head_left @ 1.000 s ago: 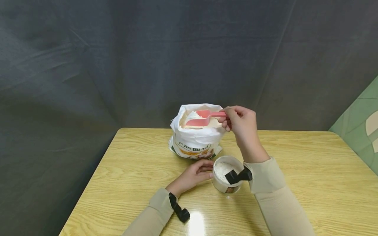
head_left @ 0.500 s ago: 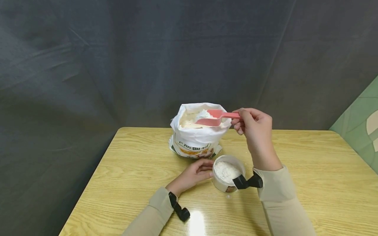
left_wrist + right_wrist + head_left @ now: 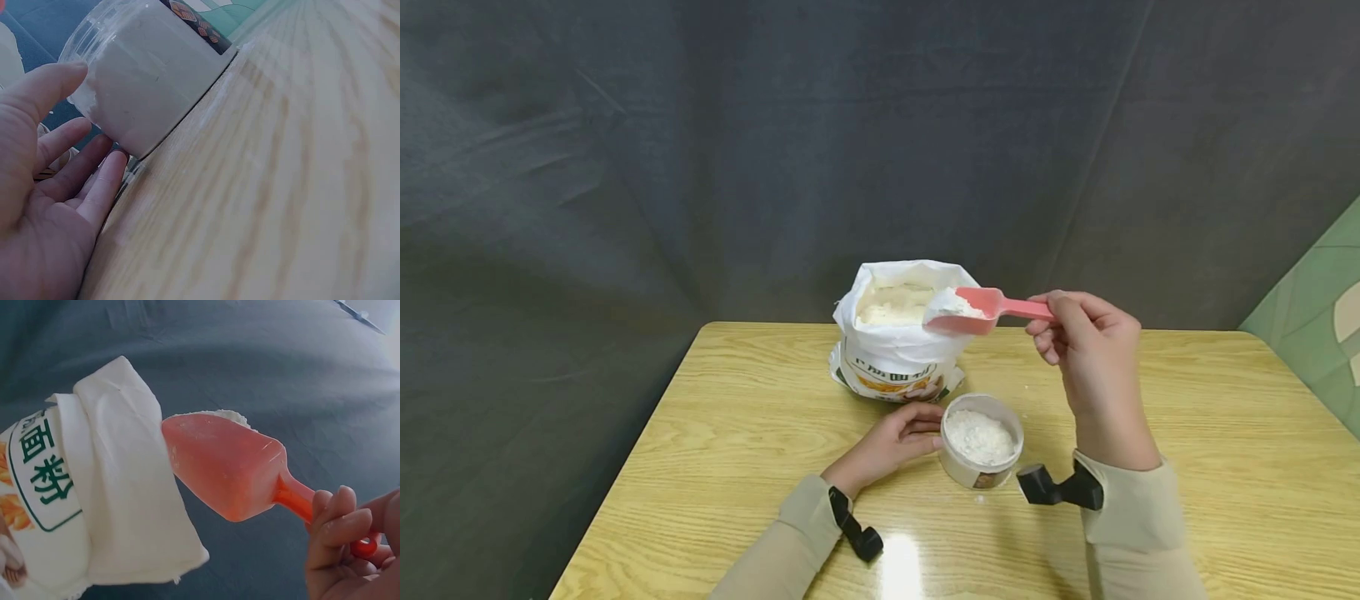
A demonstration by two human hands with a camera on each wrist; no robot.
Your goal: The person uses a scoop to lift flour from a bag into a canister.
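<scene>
My right hand (image 3: 1093,350) pinches the handle of a pink scoop (image 3: 988,310), its bowl heaped with white flour (image 3: 951,305). In the head view the scoop's tip overlaps the right rim of an open white flour bag (image 3: 887,354); the right wrist view shows the scoop's underside (image 3: 225,465) beside the bag's folded top (image 3: 125,481). Below the bag stands a round clear tub (image 3: 977,475), partly filled with flour. My left hand (image 3: 891,446) rests on the table at the tub's left side, fingers loosely extended, fingertips right at its wall (image 3: 144,81).
The wooden table (image 3: 737,433) carries a few white specks near the tub. Behind it hangs a dark grey cloth (image 3: 880,150). A green patterned panel (image 3: 1315,308) stands at the right edge. Black camera mounts (image 3: 1060,487) sit on both wrists.
The right hand has moved to the right and slightly nearer, drawing the flour-filled scoop from above the bag's mouth to its right rim. The left hand and tub have stayed put.
</scene>
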